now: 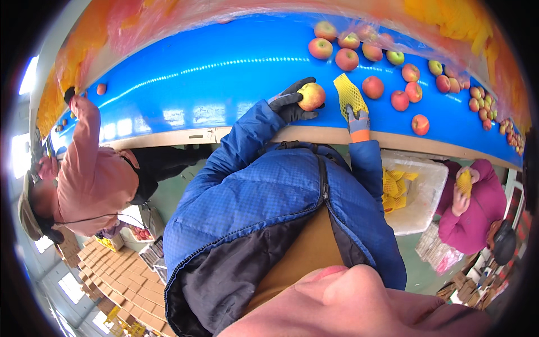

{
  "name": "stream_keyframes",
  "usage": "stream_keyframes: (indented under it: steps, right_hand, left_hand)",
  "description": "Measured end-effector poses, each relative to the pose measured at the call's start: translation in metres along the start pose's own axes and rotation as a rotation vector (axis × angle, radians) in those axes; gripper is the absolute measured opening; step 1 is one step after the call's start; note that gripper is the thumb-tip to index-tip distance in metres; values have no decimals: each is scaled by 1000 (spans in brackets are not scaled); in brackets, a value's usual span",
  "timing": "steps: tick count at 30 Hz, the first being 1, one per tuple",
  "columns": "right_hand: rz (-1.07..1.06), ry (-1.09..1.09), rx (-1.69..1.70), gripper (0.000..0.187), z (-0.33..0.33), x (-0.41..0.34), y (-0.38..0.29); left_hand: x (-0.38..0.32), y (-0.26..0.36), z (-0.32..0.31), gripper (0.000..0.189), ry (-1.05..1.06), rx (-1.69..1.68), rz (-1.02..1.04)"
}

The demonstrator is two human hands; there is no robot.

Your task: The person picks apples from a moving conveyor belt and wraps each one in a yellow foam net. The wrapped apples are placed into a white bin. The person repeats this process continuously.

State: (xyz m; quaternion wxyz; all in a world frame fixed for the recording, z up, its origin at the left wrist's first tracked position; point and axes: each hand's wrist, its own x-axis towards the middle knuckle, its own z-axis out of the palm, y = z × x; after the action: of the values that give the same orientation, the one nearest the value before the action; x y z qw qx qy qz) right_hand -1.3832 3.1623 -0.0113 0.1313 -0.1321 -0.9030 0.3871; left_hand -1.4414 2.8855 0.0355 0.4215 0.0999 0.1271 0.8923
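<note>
In the head view, my left hand (291,104), in a black and grey work glove, grips a yellow-red apple (312,97) just above the blue conveyor belt (236,84). To its right, my right hand (358,122), gloved in grey with an orange cuff, holds a yellow foam fruit net (350,93). The net looks flattened, its far end pointing away from me, and it is apart from the apple. My right fingertips are partly hidden by the net. Loose red apples lie beyond and right of my hands, the nearest being a red apple (373,87).
A wooden rail (404,144) edges the belt in front of me. Below it at right stands a white foam box (425,202) with yellow-netted fruit. One person (476,210) at right holds a netted fruit; another person (97,177) reaches over the belt at left. Cardboard boxes (122,278) are stacked behind.
</note>
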Motion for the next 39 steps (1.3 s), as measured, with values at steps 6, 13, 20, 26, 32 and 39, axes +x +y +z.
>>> stream_keyframes:
  steps: [6,13,20,26,32,39]
  right_hand:
    - [74,11,-1,43,1,4,1]
    - [38,42,-119,47,8,-4,-20]
    - [13,172,-237,50,32,-13,-32]
    - [-61,158,-327,50,30,-8,-32]
    - [-55,198,-387,50,31,-9,-26]
    - [-19,228,-422,50,36,-14,-9]
  left_hand:
    - [-46,11,-16,53,5,-175,19]
    - [-276,33,-48,46,184,158,371]
    - [-400,14,-157,48,1100,0,883]
    - [-420,58,-247,51,1512,148,1003]
    - [-442,124,-303,53,1806,461,856]
    - [-459,169,-352,55,1964,866,556]
